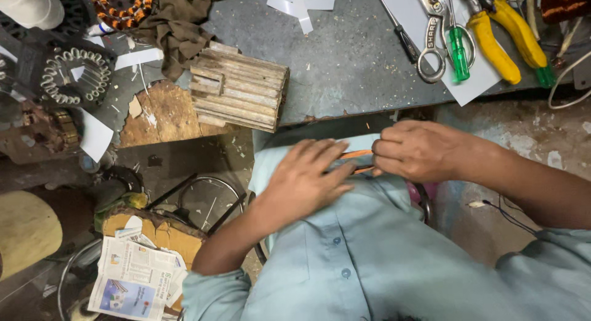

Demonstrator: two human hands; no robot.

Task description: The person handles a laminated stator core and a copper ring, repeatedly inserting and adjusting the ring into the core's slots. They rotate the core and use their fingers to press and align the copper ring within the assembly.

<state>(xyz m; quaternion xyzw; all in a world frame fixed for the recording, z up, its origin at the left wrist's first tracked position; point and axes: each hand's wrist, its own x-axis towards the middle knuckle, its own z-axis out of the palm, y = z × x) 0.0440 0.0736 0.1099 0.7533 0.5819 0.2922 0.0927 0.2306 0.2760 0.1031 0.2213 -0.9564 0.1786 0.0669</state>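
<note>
We see both hands working close to the body, just below the near edge of the bench (345, 81). The left hand (305, 179) lies palm down with its fingers (332, 173) stretched out flat and released, pressing on a thin orange strip (357, 154) against the light blue shirt (369, 253). The left forearm comes up from the lower left, elbow bent. The right hand (418, 150) is curled, its fingers clenched around the other end of the strip, the forearm running off toward the right edge of the view.

We see only a short length of the orange strip between the two hands; it lies roughly level, narrow and slightly blurred, well below the bench edge and over the lap.

On the bench, a ribbed wooden block (237, 90) stands at the near edge, left of the hands. At the far right corner lie scissors (434, 37), a green-handled screwdriver (457, 47) and yellow-handled pliers (492, 44) on a white sheet (474, 87).
</note>
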